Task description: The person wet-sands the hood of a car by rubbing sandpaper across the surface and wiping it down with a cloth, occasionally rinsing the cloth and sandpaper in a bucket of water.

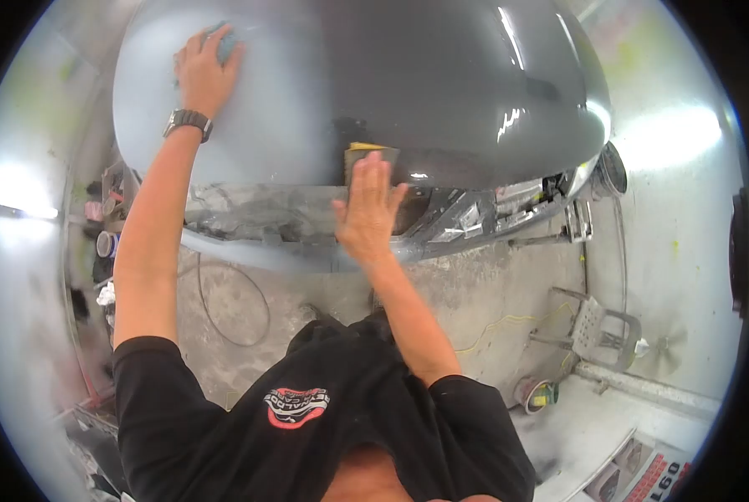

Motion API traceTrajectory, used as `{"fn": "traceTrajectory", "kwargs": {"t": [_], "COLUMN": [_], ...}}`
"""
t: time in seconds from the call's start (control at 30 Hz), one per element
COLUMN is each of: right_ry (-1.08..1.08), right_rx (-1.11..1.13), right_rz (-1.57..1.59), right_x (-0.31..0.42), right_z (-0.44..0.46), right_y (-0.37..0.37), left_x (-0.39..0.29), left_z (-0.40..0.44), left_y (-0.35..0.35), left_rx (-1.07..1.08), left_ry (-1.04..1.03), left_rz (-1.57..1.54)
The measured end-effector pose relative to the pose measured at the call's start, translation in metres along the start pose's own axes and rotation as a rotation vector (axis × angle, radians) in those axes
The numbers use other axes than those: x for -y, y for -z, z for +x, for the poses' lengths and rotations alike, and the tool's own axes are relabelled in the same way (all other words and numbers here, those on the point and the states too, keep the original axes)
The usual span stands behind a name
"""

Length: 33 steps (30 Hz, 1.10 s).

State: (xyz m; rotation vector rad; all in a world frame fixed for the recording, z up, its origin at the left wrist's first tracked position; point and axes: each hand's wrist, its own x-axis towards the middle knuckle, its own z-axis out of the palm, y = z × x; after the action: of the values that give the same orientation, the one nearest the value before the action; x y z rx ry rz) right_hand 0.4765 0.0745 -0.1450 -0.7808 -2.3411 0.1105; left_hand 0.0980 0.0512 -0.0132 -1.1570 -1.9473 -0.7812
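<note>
My left hand (205, 74), with a dark watch on its wrist, is curled over a teal sponge or cloth (226, 46) on the pale, dull side of a car hood (458, 84). Most of that teal piece is hidden under the palm and fingers. Near the hood's front edge, my right hand (369, 205) presses a folded piece of sandpaper (383, 154), dark grey with a yellow edge, under outstretched fingers. The sandpaper lies on the dark, glossy part of the hood.
Below the hood is the exposed front frame (466, 224). A hose (265, 314) curls on the concrete floor. To the right are a grey plastic chair (592, 328) and a bucket (535, 395). Containers (107, 244) stand along the left wall.
</note>
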Motion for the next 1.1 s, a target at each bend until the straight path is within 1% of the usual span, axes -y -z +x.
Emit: {"fn": "traceTrajectory", "kwargs": {"t": [0.03,0.1,0.13,0.23,0.27,0.33,0.43,0.47,0.57,0.6,0.7,0.73,0.83,0.87,0.9,0.97,1.0,1.1], "right_ry": [0.035,0.000,-0.188,-0.401,-0.375,-0.182,-0.088,-0.201,-0.633,-0.581,-0.285,-0.280,-0.452,-0.501,-0.494,-0.443,-0.366,-0.140], "right_rx": [0.038,0.098,-0.019,-0.301,-0.250,-0.178,-0.099,-0.201,-0.263,-0.437,-0.296,-0.208,-0.291,-0.233,-0.247,-0.286,-0.219,-0.124], "right_rz": [0.017,-0.245,-0.117,-0.048,-0.080,0.032,-0.188,-0.099,-0.138,-0.028,0.001,0.003,-0.119,-0.154,-0.080,0.077,0.072,-0.080], "right_x": [0.006,-0.040,-0.067,-0.065,-0.044,0.017,0.001,-0.031,-0.076,-0.063,-0.007,-0.005,-0.077,-0.089,-0.091,-0.091,-0.094,-0.121], "right_z": [-0.006,-0.013,-0.017,-0.010,-0.011,-0.021,-0.036,-0.037,-0.014,-0.007,-0.026,-0.035,-0.020,-0.007,-0.009,-0.010,-0.018,0.023], "right_y": [-0.002,0.021,0.037,0.031,0.018,-0.007,-0.012,0.006,0.037,0.024,-0.003,0.002,0.043,0.057,0.057,0.048,0.046,0.070], "left_x": [-0.004,0.000,0.001,-0.006,-0.008,-0.004,-0.007,-0.005,-0.001,-0.001,-0.001,-0.001,-0.001,-0.001,-0.002,-0.003,-0.009,-0.015], "left_z": [-0.004,-0.008,-0.005,-0.004,-0.005,-0.002,-0.003,-0.002,-0.005,-0.004,0.000,-0.001,-0.002,-0.005,-0.006,-0.006,-0.009,-0.003], "left_y": [-0.003,-0.002,0.000,-0.001,-0.001,0.000,0.009,0.007,0.004,0.005,0.003,0.002,0.001,0.001,0.001,0.003,0.006,0.012], "left_rx": [-0.009,0.010,0.008,-0.002,0.006,0.005,0.002,0.005,0.005,0.015,0.001,-0.005,0.007,0.013,0.017,0.011,0.007,0.022], "left_ry": [0.020,0.021,0.024,0.068,0.060,0.039,0.007,-0.001,0.019,0.024,-0.006,-0.024,0.002,0.009,0.016,0.032,0.039,0.074], "left_rz": [-0.014,-0.078,-0.107,-0.064,-0.055,-0.036,-0.098,-0.095,-0.079,-0.081,-0.079,-0.077,-0.048,-0.048,-0.048,-0.035,-0.024,-0.045]}}
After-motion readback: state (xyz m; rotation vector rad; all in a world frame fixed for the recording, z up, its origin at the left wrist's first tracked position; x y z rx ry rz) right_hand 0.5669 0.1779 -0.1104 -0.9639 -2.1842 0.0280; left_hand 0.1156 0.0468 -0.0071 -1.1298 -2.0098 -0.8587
